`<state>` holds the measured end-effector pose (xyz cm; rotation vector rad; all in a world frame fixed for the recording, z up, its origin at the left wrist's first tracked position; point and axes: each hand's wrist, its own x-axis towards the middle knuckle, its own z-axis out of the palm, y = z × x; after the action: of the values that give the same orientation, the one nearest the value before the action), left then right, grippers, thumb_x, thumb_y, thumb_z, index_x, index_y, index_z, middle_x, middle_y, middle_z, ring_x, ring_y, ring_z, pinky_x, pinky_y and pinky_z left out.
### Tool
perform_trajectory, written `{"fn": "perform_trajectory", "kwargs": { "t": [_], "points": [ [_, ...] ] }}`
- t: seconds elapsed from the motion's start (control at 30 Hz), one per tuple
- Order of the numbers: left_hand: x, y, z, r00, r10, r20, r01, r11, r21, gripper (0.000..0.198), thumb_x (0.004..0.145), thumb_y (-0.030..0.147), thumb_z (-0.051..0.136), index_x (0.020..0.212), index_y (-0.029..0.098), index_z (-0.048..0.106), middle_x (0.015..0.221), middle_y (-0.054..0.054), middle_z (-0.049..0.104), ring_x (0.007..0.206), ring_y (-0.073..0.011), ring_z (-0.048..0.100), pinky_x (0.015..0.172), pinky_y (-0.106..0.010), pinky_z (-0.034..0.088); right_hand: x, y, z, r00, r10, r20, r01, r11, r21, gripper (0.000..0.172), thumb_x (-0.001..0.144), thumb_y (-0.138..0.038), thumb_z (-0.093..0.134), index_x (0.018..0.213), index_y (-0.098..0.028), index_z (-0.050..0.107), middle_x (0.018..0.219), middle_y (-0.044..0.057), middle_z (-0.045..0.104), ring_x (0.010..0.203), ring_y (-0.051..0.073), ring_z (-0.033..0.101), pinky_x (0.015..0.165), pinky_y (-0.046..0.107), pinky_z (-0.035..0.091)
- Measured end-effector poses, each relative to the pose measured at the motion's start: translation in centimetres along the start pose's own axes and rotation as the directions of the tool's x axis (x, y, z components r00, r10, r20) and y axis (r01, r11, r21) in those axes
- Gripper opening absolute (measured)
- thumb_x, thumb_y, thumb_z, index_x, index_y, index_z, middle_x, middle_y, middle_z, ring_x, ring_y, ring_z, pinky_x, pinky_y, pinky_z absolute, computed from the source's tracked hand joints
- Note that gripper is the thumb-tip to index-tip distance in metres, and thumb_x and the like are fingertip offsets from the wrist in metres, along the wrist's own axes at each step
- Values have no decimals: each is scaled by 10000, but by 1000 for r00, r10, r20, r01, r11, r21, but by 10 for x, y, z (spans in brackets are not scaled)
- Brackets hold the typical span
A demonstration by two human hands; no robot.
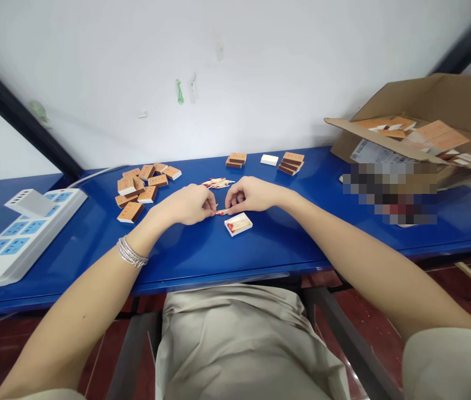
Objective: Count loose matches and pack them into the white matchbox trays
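Note:
My left hand [187, 204] and my right hand [251, 194] meet over the blue table [202, 250], fingers pinched together on a small bunch of red-tipped matches [221, 211] held between them. Just in front of my right hand lies an open white matchbox tray [238, 224] with matches in it. A loose pile of matches [217, 183] lies just behind my hands. My left wrist wears silver bangles [130, 253].
Several orange matchboxes [142, 186] are scattered at the left, small stacks [291, 163] and a white tray [269, 160] sit near the wall. A white power strip [18, 233] lies far left. An open cardboard box [422, 133] of matchboxes stands at the right.

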<state>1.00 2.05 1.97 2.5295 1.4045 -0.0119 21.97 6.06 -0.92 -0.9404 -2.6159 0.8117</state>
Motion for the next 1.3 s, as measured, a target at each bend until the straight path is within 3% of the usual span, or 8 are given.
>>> {"fn": "perform_trajectory", "kwargs": {
  "t": [0.23, 0.47, 0.8, 1.3],
  "points": [
    [3, -3, 4, 1000, 13, -19, -14, 999, -39, 151, 774, 238, 621, 875, 206, 728, 813, -7, 741, 698, -146, 644, 636, -243, 445, 1, -1, 1, 1000, -27, 0, 27, 999, -27, 249, 753, -363, 688, 891, -170, 766, 759, 28, 704, 683, 129, 579, 628, 253, 409],
    [-1, -1, -9, 1000, 1, -29, -1, 1000, -22, 178, 743, 178, 591, 859, 181, 726, 762, -12, 736, 661, -137, 635, 642, -242, 453, -1, -7, 1, 999, 8, 45, -5, 997, -77, 195, 780, -309, 661, 877, -156, 734, 818, 42, 716, 688, 129, 568, 623, 249, 410],
    [-1, 0, -6, 999, -21, -24, 22, 1000, 8, 202, 742, 204, 589, 878, 182, 737, 845, -30, 753, 721, -159, 661, 669, -247, 482, -7, -31, -1, 973, 189, 129, -162, 967, -196, 118, 858, -212, 599, 934, -139, 652, 922, 78, 705, 698, 123, 561, 612, 231, 389],
    [0, -2, -4, 999, -21, -33, 21, 1000, 10, 191, 752, 241, 587, 863, 187, 733, 819, -29, 744, 703, -157, 644, 647, -257, 460, -6, -22, -4, 979, 184, 86, -166, 969, -184, 106, 864, -215, 551, 868, -156, 638, 857, 53, 689, 661, 119, 526, 615, 245, 356]
  ]
}}
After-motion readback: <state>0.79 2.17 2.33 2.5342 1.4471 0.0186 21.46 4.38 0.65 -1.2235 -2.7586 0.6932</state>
